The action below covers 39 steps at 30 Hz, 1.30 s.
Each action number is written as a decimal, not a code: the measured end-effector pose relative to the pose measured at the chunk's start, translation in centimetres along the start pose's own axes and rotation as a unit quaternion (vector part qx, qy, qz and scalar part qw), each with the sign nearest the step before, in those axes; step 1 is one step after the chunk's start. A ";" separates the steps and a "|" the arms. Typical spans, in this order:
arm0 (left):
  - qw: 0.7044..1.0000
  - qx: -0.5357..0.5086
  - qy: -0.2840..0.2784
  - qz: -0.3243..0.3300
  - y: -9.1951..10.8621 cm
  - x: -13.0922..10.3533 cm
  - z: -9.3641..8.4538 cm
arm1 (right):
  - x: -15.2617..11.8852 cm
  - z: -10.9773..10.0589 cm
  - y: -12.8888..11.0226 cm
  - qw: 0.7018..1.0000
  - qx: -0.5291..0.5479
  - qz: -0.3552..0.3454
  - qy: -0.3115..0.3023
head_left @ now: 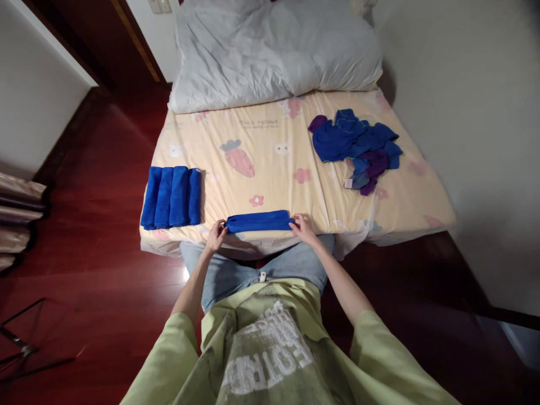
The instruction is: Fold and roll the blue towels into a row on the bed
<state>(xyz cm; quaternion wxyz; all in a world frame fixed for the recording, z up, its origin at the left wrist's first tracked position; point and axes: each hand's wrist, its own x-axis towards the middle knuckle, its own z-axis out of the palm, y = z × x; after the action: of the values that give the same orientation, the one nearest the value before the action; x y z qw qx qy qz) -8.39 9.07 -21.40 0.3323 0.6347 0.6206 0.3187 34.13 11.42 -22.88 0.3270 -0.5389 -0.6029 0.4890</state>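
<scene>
A blue towel (259, 221), folded into a long narrow strip, lies along the front edge of the bed before me. My left hand (216, 233) pinches its left end between thumb and fingers. At the opposite end, my right hand (302, 228) grips the right corner in the same way. Left of it, several rolled or folded blue towels (171, 197) lie side by side near the bed's left edge. A loose heap of blue and purple cloths (354, 143) sits crumpled on the right side, with a small white tag showing.
The bed (270, 185) has a cream sheet printed with carrots and flowers. A large white quilt or pillow (274, 56) covers its far end. A wall stands close on the right. Black stand legs (25, 349) are on the red floor at lower left, below a striped curtain (19, 214).
</scene>
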 end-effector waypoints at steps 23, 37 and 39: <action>0.950 0.242 0.005 0.196 -0.4 -1.5 0.3 | -0.7 -0.6 -2.6 0.882 -0.399 -0.251 0.001; 0.924 0.322 -0.027 0.202 0.2 -0.4 -0.3 | -0.1 -0.3 -2.5 0.870 -0.440 -0.223 0.002; 0.929 0.313 -0.026 0.194 0.5 -0.1 -0.6 | 0.2 -0.6 -2.5 0.879 -0.427 -0.214 -0.003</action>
<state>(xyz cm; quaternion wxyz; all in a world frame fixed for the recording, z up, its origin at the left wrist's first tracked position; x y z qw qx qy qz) -8.66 8.98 -20.66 0.0644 0.8226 0.5446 0.1502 33.81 11.93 -20.32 0.1596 -0.4828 -0.8548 0.1038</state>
